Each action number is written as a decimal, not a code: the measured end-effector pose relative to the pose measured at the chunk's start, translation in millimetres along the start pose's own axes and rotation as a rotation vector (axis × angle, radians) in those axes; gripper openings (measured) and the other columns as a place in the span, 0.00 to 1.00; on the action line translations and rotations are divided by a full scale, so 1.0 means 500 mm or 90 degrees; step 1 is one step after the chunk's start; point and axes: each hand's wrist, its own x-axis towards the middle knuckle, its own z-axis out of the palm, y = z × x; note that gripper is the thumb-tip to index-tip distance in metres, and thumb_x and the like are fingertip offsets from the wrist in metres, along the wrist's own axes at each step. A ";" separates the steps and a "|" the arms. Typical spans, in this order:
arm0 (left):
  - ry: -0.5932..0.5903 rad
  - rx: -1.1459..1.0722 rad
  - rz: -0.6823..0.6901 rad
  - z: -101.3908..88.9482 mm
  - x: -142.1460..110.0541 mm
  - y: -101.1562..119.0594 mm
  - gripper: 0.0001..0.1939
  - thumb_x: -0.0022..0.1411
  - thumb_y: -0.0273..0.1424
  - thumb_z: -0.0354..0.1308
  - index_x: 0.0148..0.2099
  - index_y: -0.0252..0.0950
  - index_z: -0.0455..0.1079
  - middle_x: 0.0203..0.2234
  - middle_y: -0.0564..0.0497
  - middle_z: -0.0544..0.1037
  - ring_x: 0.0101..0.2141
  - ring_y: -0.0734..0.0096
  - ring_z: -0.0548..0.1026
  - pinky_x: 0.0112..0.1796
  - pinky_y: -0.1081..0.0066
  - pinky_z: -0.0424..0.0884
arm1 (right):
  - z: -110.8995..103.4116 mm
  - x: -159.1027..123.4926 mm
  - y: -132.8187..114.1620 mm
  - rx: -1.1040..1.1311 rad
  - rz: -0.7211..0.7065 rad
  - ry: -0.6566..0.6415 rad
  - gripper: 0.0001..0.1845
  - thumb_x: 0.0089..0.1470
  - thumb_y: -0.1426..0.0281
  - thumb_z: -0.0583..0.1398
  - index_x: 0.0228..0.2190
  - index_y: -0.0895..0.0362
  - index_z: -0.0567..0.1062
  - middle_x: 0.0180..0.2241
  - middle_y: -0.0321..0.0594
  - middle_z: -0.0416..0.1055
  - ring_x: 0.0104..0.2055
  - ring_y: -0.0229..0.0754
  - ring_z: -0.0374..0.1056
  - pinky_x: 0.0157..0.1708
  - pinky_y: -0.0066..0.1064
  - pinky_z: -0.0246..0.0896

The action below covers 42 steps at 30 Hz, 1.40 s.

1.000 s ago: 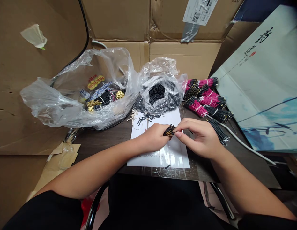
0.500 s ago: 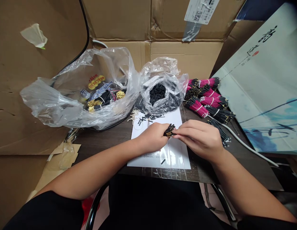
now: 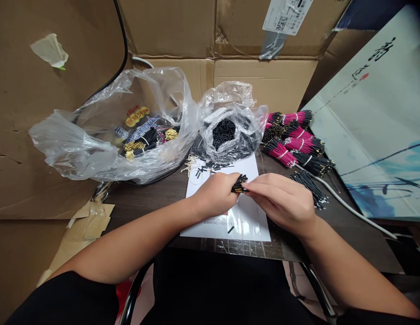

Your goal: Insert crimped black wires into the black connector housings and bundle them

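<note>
A small bunch of black wires with gold tips [image 3: 239, 184] is clamped in the left grip [image 3: 214, 195], which closes around it. Its long axis runs roughly sideways, from that fist toward the right, and the tips stick out over a white printed sheet [image 3: 252, 221]. The right grip [image 3: 280, 201] lies just beside the tips, with its fingers together and reaching left. Whether it is pinching the wires or only touching them, I cannot tell. The left grip is the nearer of the two.

Short black tubes [image 3: 213, 168] lie scattered along the sheet's far edge, below a clear bag of more tubes [image 3: 230, 135]. To the right, tied bundles of pink and black wires [image 3: 291, 151] and a loose black bunch [image 3: 307, 189] rest on the dark surface [image 3: 145, 198]. To the left, a larger clear bag [image 3: 77, 144] holds gold-tipped bunches [image 3: 138, 146].
</note>
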 end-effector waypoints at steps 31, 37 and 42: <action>-0.026 -0.234 0.052 -0.009 0.006 -0.007 0.22 0.68 0.44 0.45 0.27 0.34 0.56 0.18 0.57 0.59 0.21 0.79 0.60 0.25 0.75 0.56 | 0.050 -0.028 -0.028 -0.033 -0.162 -0.367 0.09 0.61 0.70 0.55 0.42 0.56 0.72 0.33 0.41 0.69 0.37 0.41 0.62 0.36 0.35 0.59; 0.053 -0.104 0.101 -0.002 0.015 -0.025 0.21 0.69 0.42 0.44 0.26 0.34 0.54 0.19 0.57 0.58 0.23 0.79 0.55 0.27 0.73 0.53 | 0.077 -0.045 -0.020 -0.032 -0.097 -0.448 0.11 0.64 0.72 0.49 0.37 0.59 0.70 0.38 0.42 0.66 0.40 0.41 0.60 0.40 0.32 0.59; 0.071 -0.078 0.109 0.002 0.015 -0.024 0.21 0.68 0.41 0.45 0.26 0.34 0.53 0.18 0.57 0.58 0.23 0.79 0.55 0.26 0.73 0.53 | 0.074 -0.055 -0.027 -0.042 -0.042 -0.457 0.08 0.63 0.74 0.50 0.37 0.59 0.69 0.39 0.42 0.65 0.40 0.41 0.59 0.39 0.31 0.59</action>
